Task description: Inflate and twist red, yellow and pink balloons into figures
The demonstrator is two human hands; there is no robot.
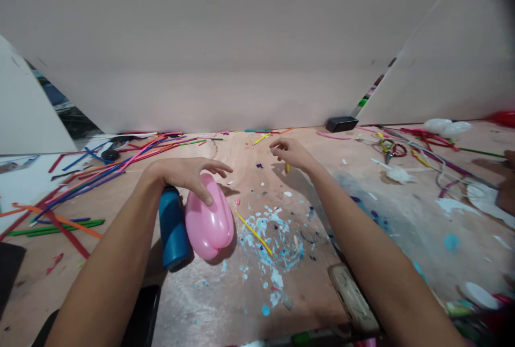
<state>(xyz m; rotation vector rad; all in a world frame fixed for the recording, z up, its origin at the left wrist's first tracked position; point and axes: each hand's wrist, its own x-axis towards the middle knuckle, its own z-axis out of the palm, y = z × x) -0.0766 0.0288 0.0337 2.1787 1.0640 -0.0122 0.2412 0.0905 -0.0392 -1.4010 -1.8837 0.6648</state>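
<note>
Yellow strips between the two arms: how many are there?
3: a long strip beside the pink balloon, a shorter strip near the back wall, a bit by the right hand. Others may be hidden.

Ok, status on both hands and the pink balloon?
Left hand open, at pink balloon. Right hand open above table. Blue bottle close beside balloon.

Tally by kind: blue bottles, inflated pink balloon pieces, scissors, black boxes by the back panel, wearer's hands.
Blue bottle: 1
Inflated pink balloon piece: 1
Scissors: 1
Black box: 1
Wearer's hands, left hand and right hand: 2
Total: 6
</note>
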